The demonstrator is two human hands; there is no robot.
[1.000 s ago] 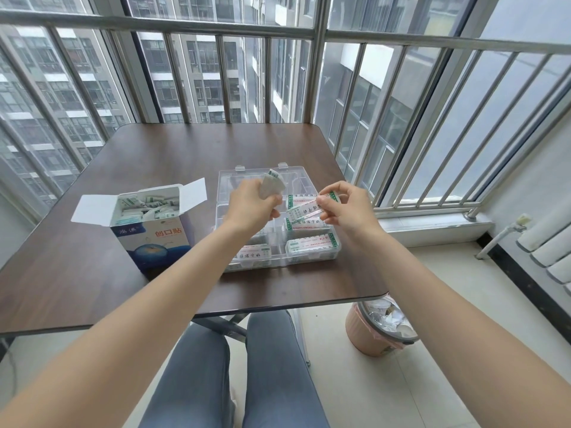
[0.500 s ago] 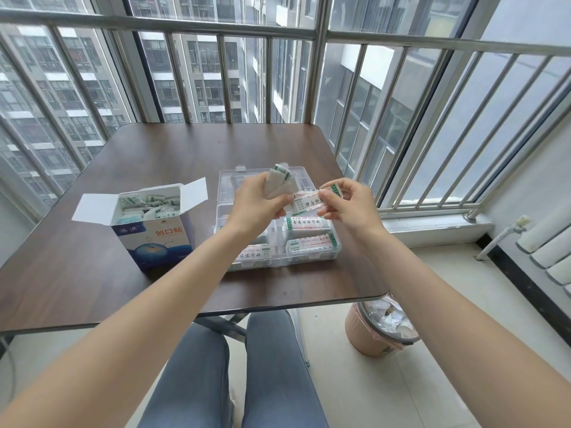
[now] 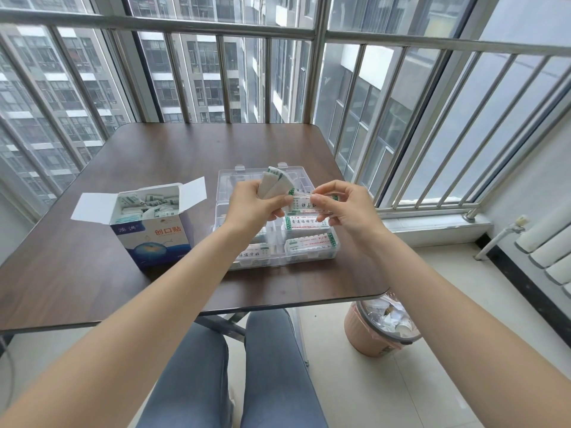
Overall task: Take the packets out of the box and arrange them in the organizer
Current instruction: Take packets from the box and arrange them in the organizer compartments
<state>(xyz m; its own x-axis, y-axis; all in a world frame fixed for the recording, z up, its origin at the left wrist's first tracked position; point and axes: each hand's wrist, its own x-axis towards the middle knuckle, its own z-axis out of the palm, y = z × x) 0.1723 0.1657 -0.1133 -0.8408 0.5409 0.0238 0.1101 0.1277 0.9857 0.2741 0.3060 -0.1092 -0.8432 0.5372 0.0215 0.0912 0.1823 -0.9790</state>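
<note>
Our left hand (image 3: 256,205) grips a small fan of packets (image 3: 276,184) above the clear organizer (image 3: 335,250), which sits on the table (image 3: 92,279) just right of the open box (image 3: 151,223). Our right hand (image 3: 346,211) pinches one packet (image 3: 304,203) at its end, right where it meets the left hand's stack. To do this step well, we should peel off a single packet, keep it flat, turn its printed face up, and lay it lengthwise into a right-hand compartment on top of those already stacked there. We judge the box far from emptied, with many loose packets inside.
</note>
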